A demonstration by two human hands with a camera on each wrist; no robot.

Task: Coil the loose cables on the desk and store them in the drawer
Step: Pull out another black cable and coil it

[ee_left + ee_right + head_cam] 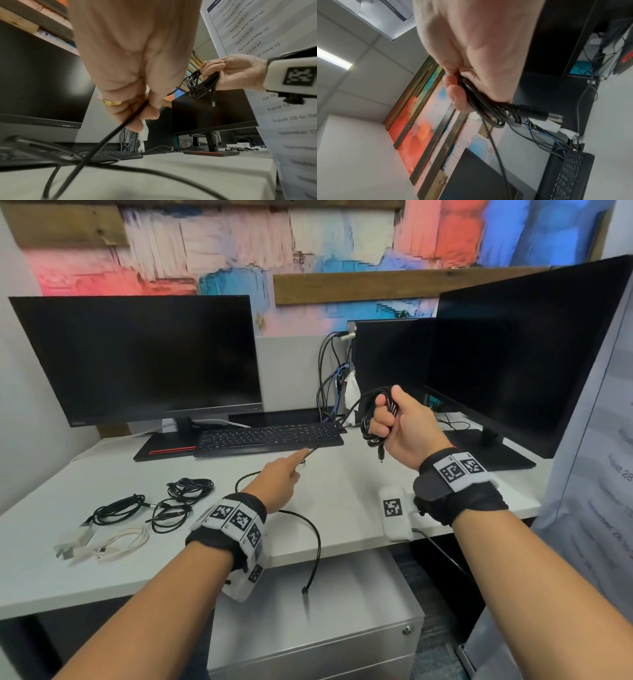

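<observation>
My right hand (394,419) is raised above the desk and grips a half-wound coil of black cable (371,419); the coil (199,83) shows again in the left wrist view, and its plug (537,113) sticks out below the fingers. My left hand (291,465) pinches the loose run of the same cable (109,136) low over the desk, in front of the keyboard. The cable's free tail (317,546) loops over the desk's front edge. Black coiled cables (118,510) and a white one (125,541) lie at the left.
A black keyboard (267,436) and two dark monitors (144,357) stand at the back, with a small computer (390,354) and hanging wires between them. A grey drawer cabinet (318,621) sits under the desk (342,491). A printed sheet (603,474) hangs at the right.
</observation>
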